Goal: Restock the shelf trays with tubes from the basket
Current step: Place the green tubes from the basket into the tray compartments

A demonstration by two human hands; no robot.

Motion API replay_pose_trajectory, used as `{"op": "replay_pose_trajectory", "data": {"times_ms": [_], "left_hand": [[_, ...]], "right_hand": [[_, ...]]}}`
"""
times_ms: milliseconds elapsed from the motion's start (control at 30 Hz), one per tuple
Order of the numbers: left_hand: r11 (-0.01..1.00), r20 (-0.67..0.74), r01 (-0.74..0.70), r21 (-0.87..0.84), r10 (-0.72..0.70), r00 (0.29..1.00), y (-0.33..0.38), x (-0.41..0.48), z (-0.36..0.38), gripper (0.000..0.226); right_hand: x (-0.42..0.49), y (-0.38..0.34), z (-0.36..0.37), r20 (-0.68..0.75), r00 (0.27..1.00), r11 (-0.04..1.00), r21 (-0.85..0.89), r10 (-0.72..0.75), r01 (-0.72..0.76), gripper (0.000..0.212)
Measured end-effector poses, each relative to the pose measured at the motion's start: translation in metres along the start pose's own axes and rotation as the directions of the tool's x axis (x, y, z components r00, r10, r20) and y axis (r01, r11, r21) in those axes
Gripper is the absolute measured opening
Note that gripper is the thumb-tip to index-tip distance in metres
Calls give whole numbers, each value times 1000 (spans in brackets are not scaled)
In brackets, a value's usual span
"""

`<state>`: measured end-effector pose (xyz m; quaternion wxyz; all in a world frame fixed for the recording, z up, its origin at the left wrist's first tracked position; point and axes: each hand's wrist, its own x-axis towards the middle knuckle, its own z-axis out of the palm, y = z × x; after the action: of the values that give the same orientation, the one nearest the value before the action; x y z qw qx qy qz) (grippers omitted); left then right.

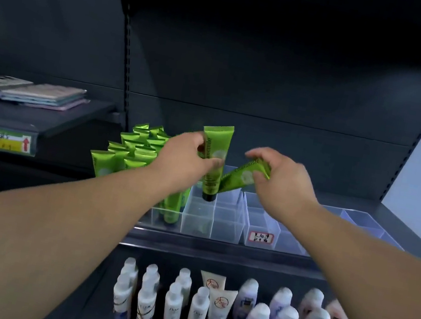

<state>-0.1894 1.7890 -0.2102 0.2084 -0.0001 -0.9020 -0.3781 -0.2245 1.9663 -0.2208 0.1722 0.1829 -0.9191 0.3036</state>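
Lower shelf: bottles [205, 307] stand in rows under your arms.
Trays: clear trays [226, 224] on the shelf above, with a handwritten label [261, 237] on the right one.
Left hand: your left hand [184, 160] pinches the upright tube [210, 184], cap down over a tray compartment.
Right hand: your right hand [281, 180] grips the tilted tube [240, 177], its low end beside the upright one.
Hands: near each other, apart.
Stock: stocked tubes [132, 151] fill the left compartments.
Far left: flat stack [32, 94] on the side shelf.

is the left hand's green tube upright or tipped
Upright. The left hand holds the green tube vertical, crimped end up, black cap down, over the clear tray. The right hand holds the other tube tilted.
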Motion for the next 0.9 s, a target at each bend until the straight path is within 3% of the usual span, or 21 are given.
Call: {"op": "replay_pose_trajectory", "data": {"times_ms": [167,333,567,700,900], "left_hand": [[993,-21,-49,105,52,998,-8,40,6,24],[988,-2,7,151,-7,1000,-27,72,7,28],[970,120,28,240,-58,991,-42,88,17,40],[907,187,-51,418,-31,982,-43,92,18,54],[852,241,-106,512,-24,970,-48,96,15,43]], "right_hand": [[35,-5,26,65,995,983,-164,-77,87,43],[59,-4,47,163,982,935,-325,-92,142,57],[83,12,76,148,989,995,-93,-12,26,37],[90,16,89,155,988,1000,-12,9,-7,28],[102,14,94,147,989,999,49,-2,-5,26]]}}
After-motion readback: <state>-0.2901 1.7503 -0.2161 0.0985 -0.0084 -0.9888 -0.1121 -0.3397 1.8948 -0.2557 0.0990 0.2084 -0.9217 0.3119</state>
